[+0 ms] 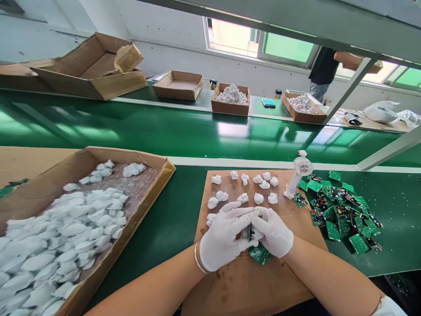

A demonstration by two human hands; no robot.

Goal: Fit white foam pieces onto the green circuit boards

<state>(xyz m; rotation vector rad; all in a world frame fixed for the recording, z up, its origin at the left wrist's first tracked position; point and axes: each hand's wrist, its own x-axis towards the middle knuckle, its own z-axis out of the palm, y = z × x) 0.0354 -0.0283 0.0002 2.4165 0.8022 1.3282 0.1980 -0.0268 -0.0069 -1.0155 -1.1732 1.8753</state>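
Both hands wear white gloves and meet over a brown cardboard sheet (226,285). My left hand (225,237) and my right hand (274,230) close their fingers around a small circuit board, mostly hidden between them. A green circuit board (259,254) shows just below the fingers; I cannot tell whether it is the held one or another beneath it. White material sits at the fingertips, hard to tell from the gloves. Beyond the hands, several white putty-like lumps (258,198) lie in loose rows on the cardboard.
Right of the cardboard lies a heap of green circuit boards (344,210). A clear plastic stand with a ring top (302,166) rises at its far right corner. At left, a large cardboard tray (144,197) holds many white pieces. Boxes (230,107) line the shelf behind; a person (324,70) stands there.
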